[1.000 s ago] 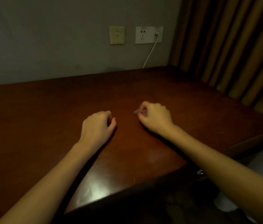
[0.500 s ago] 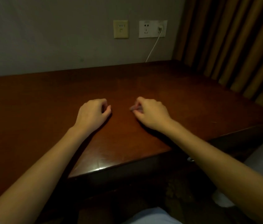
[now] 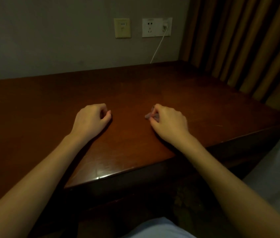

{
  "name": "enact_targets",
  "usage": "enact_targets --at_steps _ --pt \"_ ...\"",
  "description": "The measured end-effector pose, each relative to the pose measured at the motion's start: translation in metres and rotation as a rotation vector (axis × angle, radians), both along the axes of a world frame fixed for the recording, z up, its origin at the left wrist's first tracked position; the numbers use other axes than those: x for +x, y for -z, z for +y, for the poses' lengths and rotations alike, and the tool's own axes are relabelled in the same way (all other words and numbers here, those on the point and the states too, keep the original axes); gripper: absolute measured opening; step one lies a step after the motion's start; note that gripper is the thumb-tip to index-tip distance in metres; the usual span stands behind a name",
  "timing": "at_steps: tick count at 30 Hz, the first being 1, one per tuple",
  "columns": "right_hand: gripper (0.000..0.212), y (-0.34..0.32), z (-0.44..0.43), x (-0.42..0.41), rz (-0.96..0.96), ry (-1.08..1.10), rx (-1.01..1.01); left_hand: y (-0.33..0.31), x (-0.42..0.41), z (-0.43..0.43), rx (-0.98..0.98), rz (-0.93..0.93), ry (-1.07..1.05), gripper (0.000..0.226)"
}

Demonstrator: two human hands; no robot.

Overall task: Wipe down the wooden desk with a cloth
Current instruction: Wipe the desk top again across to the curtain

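The dark reddish wooden desk fills the middle of the head view. My left hand rests on it left of centre, fingers curled into a loose fist with nothing visible in it. My right hand rests about a hand's width to the right, fingers pinched together. A small pale scrap, seemingly a wadded cloth, pokes out from its fingertips and touches the desk. Most of the scrap is hidden inside the hand.
A grey wall runs behind the desk, with a yellowish switch plate and a white socket; a white cable drops behind the desk. Brown curtains hang along the right side. The desk's front edge is close to me.
The view has pulled back and tilted, so more of the desk's front edge shows. My hands have drifted slightly further apart; both stay curled on the desk.
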State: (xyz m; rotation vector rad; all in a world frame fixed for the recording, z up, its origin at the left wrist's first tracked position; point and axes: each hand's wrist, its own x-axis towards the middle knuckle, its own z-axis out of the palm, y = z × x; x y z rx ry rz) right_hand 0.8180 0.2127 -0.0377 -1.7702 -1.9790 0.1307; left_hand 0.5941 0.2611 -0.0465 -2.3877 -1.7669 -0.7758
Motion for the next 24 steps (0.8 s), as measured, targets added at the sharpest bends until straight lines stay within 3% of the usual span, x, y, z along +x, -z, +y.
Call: enact_targets --at_steps 3,6,11,15,17,21,24 --pt "0.008 0.003 -0.028 -0.044 0.001 -0.183 0.012 0.001 -0.002 0.001 0.016 0.005 -0.012 0.023" --pt "0.014 0.000 -0.081 -0.037 0.029 -0.398 0.000 0.001 -0.002 0.001 0.014 0.005 -0.011 0.024" --pt "0.012 0.000 -0.050 0.049 0.093 -0.006 -0.076 0.001 -0.001 0.001 -0.006 0.009 -0.004 0.023" --pt "0.004 0.001 -0.001 0.031 -0.009 0.131 -0.019 -0.001 0.001 0.000 -0.018 0.007 -0.003 0.023" --pt "0.011 0.002 -0.001 -0.005 0.017 0.059 -0.020 -0.001 0.000 -0.001 -0.010 0.000 0.004 0.023" --pt "0.009 0.000 -0.064 -0.039 0.057 -0.308 0.009 -0.001 -0.002 -0.001 0.011 0.001 0.006 0.024" --pt "0.016 0.003 -0.081 0.008 0.118 -0.255 -0.020 0.000 -0.002 0.002 0.003 0.005 0.014 0.023"
